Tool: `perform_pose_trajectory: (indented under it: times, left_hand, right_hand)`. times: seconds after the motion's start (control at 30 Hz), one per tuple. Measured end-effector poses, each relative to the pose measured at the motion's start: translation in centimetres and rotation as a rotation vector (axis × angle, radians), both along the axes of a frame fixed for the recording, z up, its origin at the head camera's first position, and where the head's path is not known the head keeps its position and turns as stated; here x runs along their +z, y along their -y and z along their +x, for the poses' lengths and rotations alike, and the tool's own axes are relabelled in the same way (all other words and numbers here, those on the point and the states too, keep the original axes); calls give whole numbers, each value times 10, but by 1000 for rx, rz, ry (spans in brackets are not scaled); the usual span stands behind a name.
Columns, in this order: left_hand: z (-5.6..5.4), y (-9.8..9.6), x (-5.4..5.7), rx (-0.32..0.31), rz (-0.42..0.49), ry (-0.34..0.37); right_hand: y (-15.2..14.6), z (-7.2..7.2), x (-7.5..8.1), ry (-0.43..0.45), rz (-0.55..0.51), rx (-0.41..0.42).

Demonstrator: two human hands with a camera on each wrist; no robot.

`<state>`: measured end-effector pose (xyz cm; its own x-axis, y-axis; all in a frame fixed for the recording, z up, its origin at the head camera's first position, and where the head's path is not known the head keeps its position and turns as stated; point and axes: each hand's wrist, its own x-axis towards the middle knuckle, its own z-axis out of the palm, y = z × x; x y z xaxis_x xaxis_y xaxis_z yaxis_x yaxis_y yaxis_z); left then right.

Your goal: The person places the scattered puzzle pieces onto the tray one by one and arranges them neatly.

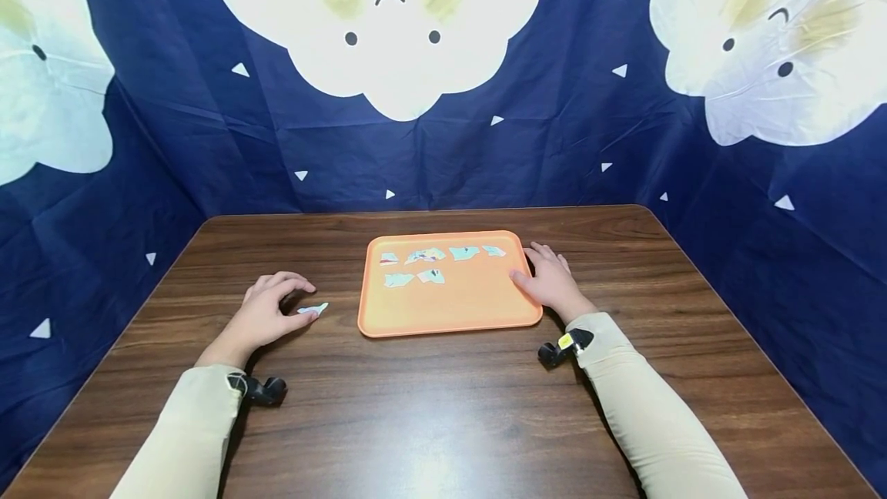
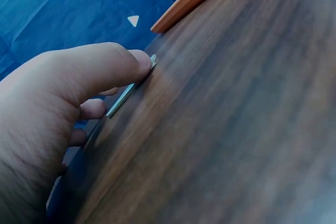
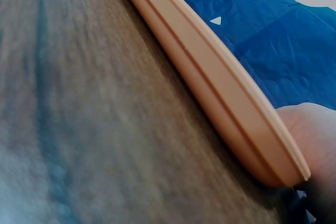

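Observation:
An orange tray (image 1: 478, 306) lies on the table with several torn, pale-blue printed paper pieces (image 1: 398, 280) on it, in two rows toward its back. My right hand (image 1: 550, 279) holds the tray's right rim, thumb over the inside and the other fingers beyond the outer edge. Left of the tray, one loose piece (image 1: 315, 309) lies by my left hand (image 1: 266, 310). The thumb of that hand touches the piece, while the index finger arches apart from it. In the left wrist view the piece (image 2: 122, 100) appears edge-on beneath the thumb.
The brown wood-grain table (image 1: 388, 399) spreads around the tray. A dark blue curtain (image 1: 443, 152) with white cloud shapes hangs behind and at both sides. Black wrist cameras (image 1: 258, 390) are strapped over the beige sleeves (image 1: 658, 414).

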<state>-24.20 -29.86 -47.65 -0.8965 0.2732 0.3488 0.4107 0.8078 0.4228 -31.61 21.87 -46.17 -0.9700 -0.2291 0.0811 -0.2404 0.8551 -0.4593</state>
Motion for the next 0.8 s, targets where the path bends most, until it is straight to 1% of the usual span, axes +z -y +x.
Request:
perform_pose_trajectory:
  times: [0.1, 0.3, 0.4, 0.6, 0.8]
  left_hand:
    - [-1, -4, 1, 1, -3, 2]
    - [-4, -15, 1, -44, -7, -6]
    - [-6, -19, 1, -55, -10, -3]
    - [-5, -20, 2, -32, 4, -1]
    - [-2, -12, 4, -19, 14, -9]
  right_hand:
    - [0, 0, 0, -7, 5, 3]
    - [0, -1, -2, -14, 5, 3]
    - [0, -1, -2, -12, 5, 3]
    - [0, -1, -2, -17, 0, 5]
    - [0, -2, -3, -17, -5, 7]
